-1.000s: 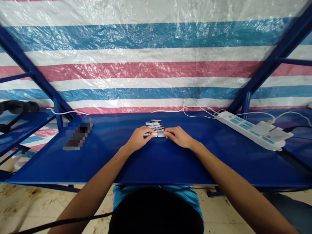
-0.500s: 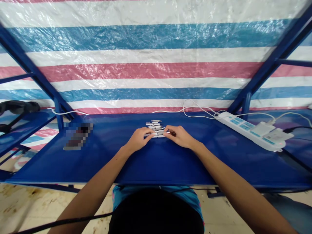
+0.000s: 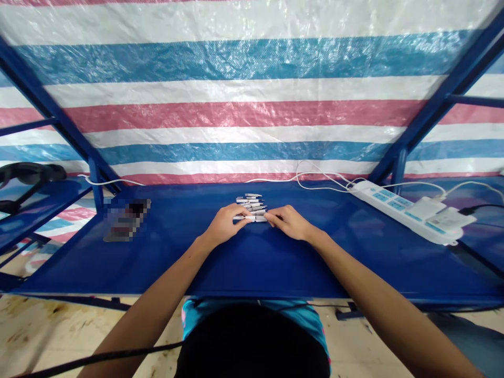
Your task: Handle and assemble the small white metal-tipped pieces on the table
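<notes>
Two hands meet over a cluster of small grey-white sticks (image 3: 251, 206) on the blue table (image 3: 252, 262). Left hand (image 3: 223, 224) and right hand (image 3: 289, 222) each pinch an end of the nearest stick (image 3: 254, 218) between their fingertips. Beyond the right hand lies a white power strip (image 3: 405, 211).

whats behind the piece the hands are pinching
Behind the piece held by the left hand and right hand lies a small pile of similar pieces on the blue table. Fingers cover the piece's ends; the pieces are too small to identify.
</notes>
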Action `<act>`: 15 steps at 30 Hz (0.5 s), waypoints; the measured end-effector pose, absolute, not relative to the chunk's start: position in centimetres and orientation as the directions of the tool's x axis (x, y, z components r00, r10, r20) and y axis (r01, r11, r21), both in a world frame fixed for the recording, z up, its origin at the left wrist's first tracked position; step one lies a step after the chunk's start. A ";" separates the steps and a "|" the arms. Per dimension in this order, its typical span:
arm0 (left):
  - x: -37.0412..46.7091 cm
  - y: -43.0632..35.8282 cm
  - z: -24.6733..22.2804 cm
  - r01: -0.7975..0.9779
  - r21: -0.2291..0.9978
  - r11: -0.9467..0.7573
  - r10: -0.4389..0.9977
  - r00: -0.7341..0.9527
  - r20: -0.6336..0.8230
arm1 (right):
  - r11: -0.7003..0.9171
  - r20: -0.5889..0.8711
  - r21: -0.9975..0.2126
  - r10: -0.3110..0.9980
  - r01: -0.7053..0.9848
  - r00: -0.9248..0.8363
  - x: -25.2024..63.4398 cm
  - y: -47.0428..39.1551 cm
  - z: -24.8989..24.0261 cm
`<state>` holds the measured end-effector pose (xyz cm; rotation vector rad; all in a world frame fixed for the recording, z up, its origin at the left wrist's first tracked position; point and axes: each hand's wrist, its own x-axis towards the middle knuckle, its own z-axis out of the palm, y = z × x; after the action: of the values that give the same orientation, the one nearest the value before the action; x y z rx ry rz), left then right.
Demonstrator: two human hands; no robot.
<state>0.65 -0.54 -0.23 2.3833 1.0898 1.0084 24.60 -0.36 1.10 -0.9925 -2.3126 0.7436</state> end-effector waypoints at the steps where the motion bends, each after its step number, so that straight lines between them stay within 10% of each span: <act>1: 0.7 -0.6 -0.2 0.525 0.549 -0.650 0.760 0.459 0.461 | 0.579 0.229 -0.656 0.764 0.485 -0.603 24.6 -0.4 1.1; 15: 0.6 -0.5 -0.2 0.545 0.556 -0.628 0.778 0.472 0.415 | 0.566 0.273 -0.682 0.784 0.463 -0.557 24.9 -0.3 0.9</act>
<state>0.59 -0.48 -0.21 2.3778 1.1157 0.9339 24.90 -0.33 0.92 -0.9947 -2.2356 0.7463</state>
